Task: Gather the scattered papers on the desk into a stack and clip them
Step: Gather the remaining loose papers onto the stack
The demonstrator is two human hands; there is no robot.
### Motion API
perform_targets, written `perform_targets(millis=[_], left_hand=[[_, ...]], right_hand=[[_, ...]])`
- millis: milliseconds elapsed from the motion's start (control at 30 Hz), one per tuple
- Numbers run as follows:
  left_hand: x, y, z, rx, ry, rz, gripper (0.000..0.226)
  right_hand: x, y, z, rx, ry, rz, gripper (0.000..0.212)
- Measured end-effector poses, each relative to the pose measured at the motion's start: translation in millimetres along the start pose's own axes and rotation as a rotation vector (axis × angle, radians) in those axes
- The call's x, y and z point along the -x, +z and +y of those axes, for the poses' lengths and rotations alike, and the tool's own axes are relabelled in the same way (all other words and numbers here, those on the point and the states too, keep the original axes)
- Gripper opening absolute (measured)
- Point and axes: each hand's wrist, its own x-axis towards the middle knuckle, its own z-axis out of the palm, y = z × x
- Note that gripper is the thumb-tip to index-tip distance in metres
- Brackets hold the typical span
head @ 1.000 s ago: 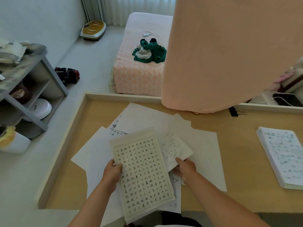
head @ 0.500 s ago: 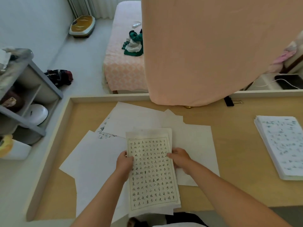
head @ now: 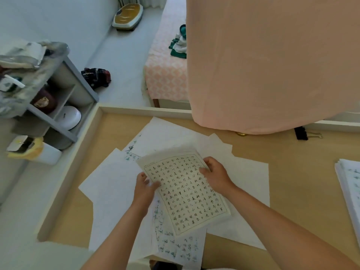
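The cream rectangular sheet printed with a grid of black brush characters [head: 187, 191] sits at the centre of the frame, tilted, its top leaning toward the left. It is lifted a little over the other papers. The left hand [head: 145, 189] pinches its left edge with the thumb on top. The right hand [head: 216, 176] grips its upper right edge, fingers curled over the paper. The pale edge of at least one more sheet shows behind its top.

Beneath it a thin white sheet with scrawled handwriting [head: 175, 248] reaches toward the bottom of the frame. Loose white papers [head: 109, 191] fan out flat and overlapping to the left, top and right.

They lie on a light wooden tabletop [head: 292, 172] with a smooth matte face and a pale raised rim. A black binder clip with wire handles [head: 301, 133] lies near the far rim at the right, well apart from the hands. A thick stack of written white pages [head: 350, 184] lies at the right edge.

A peach cloth [head: 272, 65] hangs across the upper right. Behind it stands a bed with a pink-and-white patterned cover [head: 165, 75]. A grey shelf unit [head: 58, 106] stands at the left on a pale floor [head: 120, 61].
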Motion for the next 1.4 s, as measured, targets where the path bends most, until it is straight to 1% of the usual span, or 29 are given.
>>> perform_targets(millis=[67,100,167,200,267,333,400,467,533,567,600,667,733,767,800,833,867,900,1033,1100,1167,1200,1233,1267,1300,1367,1400], left_hand=[[-6,-4,5,0.121,-0.077,-0.031,0.055],[-10,-5,7,0.166,-0.114,-0.05,0.055],[-18,-7,12,0.19,-0.16,-0.098,0.042],[-22,-7,14,0.162,-0.164,-0.085,0.034],[-30,-8,17,0.107,-0.165,0.054,0.025],[-35,-14,21,0.082,-0.143,0.235,0.025],[-40,-25,19,0.027,-0.107,0.343,0.028],[-44,-37,12,-0.023,-0.123,0.375,0.028],[-47,-45,5,-0.02,-0.18,0.376,0.027],[-48,-47,2,-0.011,-0.207,0.369,0.026],[-49,-48,1,-0.004,-0.23,0.363,0.025],[-51,-49,-2,0.024,-0.264,0.354,0.025],[-53,-51,-5,0.055,-0.29,0.35,0.027],[-53,-53,-5,0.066,-0.299,0.345,0.028],[-54,-54,-5,0.084,-0.304,0.337,0.028],[-55,-57,-6,0.11,-0.308,0.325,0.028],[-56,-59,-7,0.151,-0.309,0.311,0.028],[-57,-61,-6,0.196,-0.31,0.289,0.027],[-56,-63,5,0.354,-0.292,0.154,0.028],[-52,-57,11,0.359,-0.272,0.098,0.027],[-46,-45,16,0.296,-0.251,0.067,0.025],[-43,-37,17,0.258,-0.24,0.058,0.027],[-38,-26,19,0.215,-0.227,0.049,0.029],[-34,-13,20,0.163,-0.209,0.045,0.031],[-27,0,21,0.101,-0.193,0.043,0.033],[-13,28,23,-0.025,-0.168,0.019,0.038],[-7,42,22,-0.083,-0.161,-0.004,0.044]], right_hand=[[-16,-1,-16,-0.042,-0.023,-0.017,0.015],[-25,1,-23,-0.057,-0.03,-0.028,0.018],[-43,8,-36,-0.016,-0.017,-0.077,0.024],[-53,12,-40,0.044,-0.004,-0.113,0.026],[-79,20,-44,0.243,-0.006,-0.163,0.032],[-109,23,-46,0.51,-0.038,-0.101,0.042],[-133,22,-51,0.72,-0.037,-0.003,0.054],[-150,21,-57,0.846,0.009,0.011,0.077],[-161,24,-59,1.006,0.061,-0.033,0.103],[-165,26,-59,1.095,0.071,-0.044,0.112],[-169,27,-59,1.164,0.076,-0.051,0.116],[-175,28,-60,1.219,0.088,-0.067,0.116],[-179,29,-62,1.205,0.06,-0.037,0.104],[-180,29,-63,1.182,0.0,0.006,0.092],[-178,28,-63,1.136,-0.09,0.054,0.074],[-177,27,-62,1.064,-0.18,0.09,0.05],[-173,26,-62,0.98,-0.217,0.096,0.028],[-167,25,-62,0.891,-0.199,0.084,0.015],[-141,15,-55,0.529,0.004,0.034,0.003],[-119,3,-50,0.411,0.1,-0.021,0.01],[-95,-9,-41,0.321,0.229,-0.108,0.019],[-83,-15,-35,0.318,0.287,-0.141,0.018],[-71,-21,-28,0.306,0.337,-0.147,0.013],[-58,-26,-25,0.268,0.377,-0.139,0.014],[-49,-29,-19,0.196,0.417,-0.143,0.02],[-33,-35,-7,0.07,0.448,-0.189,0.026],[-26,-38,1,0.093,0.43,-0.207,0.027]])
